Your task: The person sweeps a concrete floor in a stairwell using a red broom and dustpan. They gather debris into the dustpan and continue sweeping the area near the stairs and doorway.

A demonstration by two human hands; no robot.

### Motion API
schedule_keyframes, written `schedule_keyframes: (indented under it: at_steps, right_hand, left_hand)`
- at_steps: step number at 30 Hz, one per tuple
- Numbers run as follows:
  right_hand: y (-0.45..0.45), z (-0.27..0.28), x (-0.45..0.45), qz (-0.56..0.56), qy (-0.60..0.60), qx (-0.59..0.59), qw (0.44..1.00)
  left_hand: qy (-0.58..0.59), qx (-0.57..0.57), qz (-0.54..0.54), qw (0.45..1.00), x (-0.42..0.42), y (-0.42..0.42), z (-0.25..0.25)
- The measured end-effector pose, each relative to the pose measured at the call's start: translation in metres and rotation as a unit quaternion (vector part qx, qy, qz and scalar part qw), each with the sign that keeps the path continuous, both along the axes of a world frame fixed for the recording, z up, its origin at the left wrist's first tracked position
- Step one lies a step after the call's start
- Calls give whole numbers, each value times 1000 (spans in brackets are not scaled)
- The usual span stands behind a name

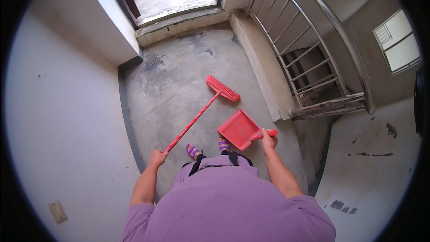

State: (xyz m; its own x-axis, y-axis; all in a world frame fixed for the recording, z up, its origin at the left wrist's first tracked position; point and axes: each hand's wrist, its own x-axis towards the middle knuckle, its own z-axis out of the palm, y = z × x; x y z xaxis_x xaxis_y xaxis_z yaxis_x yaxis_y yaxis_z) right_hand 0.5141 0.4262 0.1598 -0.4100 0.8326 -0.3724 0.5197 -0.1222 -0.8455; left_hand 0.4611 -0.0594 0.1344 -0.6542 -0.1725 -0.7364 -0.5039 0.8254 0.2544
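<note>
My left hand (158,158) grips the upper end of a red broom (191,123), whose striped handle slants away to the right. Its bristled head (223,88) lies ahead of me at the concrete floor, with the bristles facing away. In my right hand (269,141) is the short handle of a red dustpan (239,128). The pan is just in front of my right foot, apart from the broom head. A few faint marks show on its inner surface; whether any loose dirt lies in it is too small to tell.
A raised doorway sill (181,25) crosses the far end of the landing. At right, a concrete curb (258,64) carries a metal stair railing (302,30); steps (309,151) descend beside it. A white wall (74,114) runs along the left. My feet wear purple sandals (193,151).
</note>
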Motion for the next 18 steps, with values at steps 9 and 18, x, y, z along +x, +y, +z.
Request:
schedule_keyframes:
  at_steps: [9, 18]
  right_hand:
    - [-17, -40, -36, 75, 15, -7, 997]
    - [-87, -39, -88, 192, 59, 10, 980]
  left_hand:
    - [-22, -56, 85, 995, 69, -80, 33]
    - [-46, -43, 232, 971, 145, -136, 76]
